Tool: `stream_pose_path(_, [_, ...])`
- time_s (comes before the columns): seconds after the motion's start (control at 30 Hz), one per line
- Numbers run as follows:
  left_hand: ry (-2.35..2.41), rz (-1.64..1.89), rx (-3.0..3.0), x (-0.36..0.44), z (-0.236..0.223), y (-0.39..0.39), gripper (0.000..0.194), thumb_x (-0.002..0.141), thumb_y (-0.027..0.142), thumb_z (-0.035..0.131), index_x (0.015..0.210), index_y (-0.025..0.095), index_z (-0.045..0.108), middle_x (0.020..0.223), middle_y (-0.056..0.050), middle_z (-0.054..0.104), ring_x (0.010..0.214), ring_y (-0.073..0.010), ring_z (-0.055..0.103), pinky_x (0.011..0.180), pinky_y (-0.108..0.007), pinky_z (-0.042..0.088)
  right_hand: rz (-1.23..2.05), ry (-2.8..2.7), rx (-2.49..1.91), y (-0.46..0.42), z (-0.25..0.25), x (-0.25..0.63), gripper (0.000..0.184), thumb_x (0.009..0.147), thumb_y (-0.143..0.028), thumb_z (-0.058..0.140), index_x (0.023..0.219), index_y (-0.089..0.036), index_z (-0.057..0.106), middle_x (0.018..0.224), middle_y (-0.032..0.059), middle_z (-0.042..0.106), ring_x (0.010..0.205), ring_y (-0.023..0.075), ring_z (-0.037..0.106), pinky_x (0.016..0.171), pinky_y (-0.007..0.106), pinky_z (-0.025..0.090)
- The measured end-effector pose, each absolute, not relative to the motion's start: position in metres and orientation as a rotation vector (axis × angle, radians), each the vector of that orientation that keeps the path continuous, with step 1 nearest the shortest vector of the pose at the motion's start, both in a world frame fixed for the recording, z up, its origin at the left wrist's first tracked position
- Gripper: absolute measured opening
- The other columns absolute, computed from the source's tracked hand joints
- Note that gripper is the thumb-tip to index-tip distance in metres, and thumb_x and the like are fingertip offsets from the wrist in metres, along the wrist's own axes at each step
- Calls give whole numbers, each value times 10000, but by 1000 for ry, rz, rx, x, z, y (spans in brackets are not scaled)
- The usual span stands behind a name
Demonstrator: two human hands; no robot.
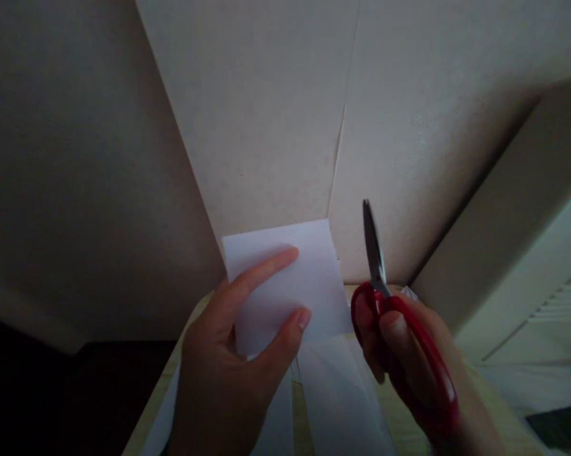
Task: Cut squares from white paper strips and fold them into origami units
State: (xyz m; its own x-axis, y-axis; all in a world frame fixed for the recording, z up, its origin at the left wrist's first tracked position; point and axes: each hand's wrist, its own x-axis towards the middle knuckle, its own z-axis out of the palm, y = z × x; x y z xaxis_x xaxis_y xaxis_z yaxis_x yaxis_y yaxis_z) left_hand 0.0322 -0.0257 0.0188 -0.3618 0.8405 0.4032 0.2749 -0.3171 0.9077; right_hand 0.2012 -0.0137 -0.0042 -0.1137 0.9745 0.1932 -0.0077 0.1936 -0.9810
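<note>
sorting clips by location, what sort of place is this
Indoors, likely an ordinary room, perhaps at home, though dim light leaves that unsure. A pale wall with a vertical seam rises behind a pale yellowish, wood-like tabletop, on which flat white paper pieces lie.

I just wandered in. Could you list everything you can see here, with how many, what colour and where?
Scissors: one, red handles and grey blades, upright in the right hand
Held paper: one piece visible, white, in the left hand
Loose papers: at least two, white, on the table below the held paper
Table: one, pale yellowish, bottom centre
Wall: pale grey with a vertical seam, behind everything
Boxy fixture: one, off-white, right side, kind unclear
Dark item: one, blackish, bottom right corner, too blurred to name
Left hand: one, bare, centre
Right hand: one, bare, right of centre
</note>
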Motion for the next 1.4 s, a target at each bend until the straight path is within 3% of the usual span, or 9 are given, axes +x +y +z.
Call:
stream_pose_path(0.2, [1351,1189,1758,18,18,-20,288,763,175,667,926,370,802,904,40,796,751,-194,721,565,-232,549,868,-1306,-1031,-1,-3,214,260,759,-451,829,759,-240,677,554,-53,486,437,95,349,346,217,237])
stream_pose_path(0.37, [1199,875,2040,16,19,-20,307,786,84,526,848,298,738,801,62,727,710,-148,654,643,-225,487,872,-1374,-1132,3,2,219,188,726,-369,825,776,-229,710,616,-23,598,505,117,459,403,215,332])
stream_pose_path(0.6, [1022,671,2195,14,16,-18,315,815,13,495,896,249,688,858,67,701,784,-114,639,735,-203,450,1080,-1389,-1101,-1,7,223,152,684,-263,851,700,-217,707,585,-52,581,470,72,418,394,164,305])
stream_pose_path(0.8, [957,555,2264,21,15,-20,298,800,-3,482,810,230,667,816,54,685,762,-110,661,736,-183,482,1213,-1427,-1034,-4,11,219,143,654,-213,854,716,-217,726,715,-17,678,637,120,607,582,195,497])
stream_pose_path(0.93, [949,675,2275,17,12,-23,302,783,7,516,842,253,682,903,51,738,852,-123,715,780,-176,521,1211,-1419,-1015,-7,9,215,174,702,-203,822,659,-209,653,617,-51,575,536,86,494,468,166,402])
stream_pose_path(1.03, [1054,1010,2148,11,7,-22,372,803,67,623,1016,360,705,1014,88,772,957,-141,736,826,-182,547,1201,-1397,-1041,-6,9,218,226,704,-235,832,636,-208,618,564,-66,523,482,72,417,399,166,307])
stream_pose_path(1.13, [1141,1307,1844,11,5,-19,551,808,159,733,1257,464,642,968,77,769,747,-134,758,625,-165,576,1185,-1413,-1082,-4,9,223,241,730,-268,810,625,-207,602,521,-73,492,451,66,383,384,174,251])
stream_pose_path(1.23, [1154,1461,1463,17,7,-17,638,765,192,787,1334,416,606,927,37,760,634,-146,743,471,-159,546,1192,-1474,-1125,-4,9,225,246,732,-261,801,616,-212,590,500,-75,463,439,71,360,383,190,228])
stream_pose_path(1.4, [1183,1513,1319,22,11,-15,548,753,186,772,1272,319,657,784,22,762,678,-171,757,553,-186,575,1229,-1474,-1180,-3,8,221,234,708,-316,826,665,-212,620,546,-64,490,473,84,367,417,205,251])
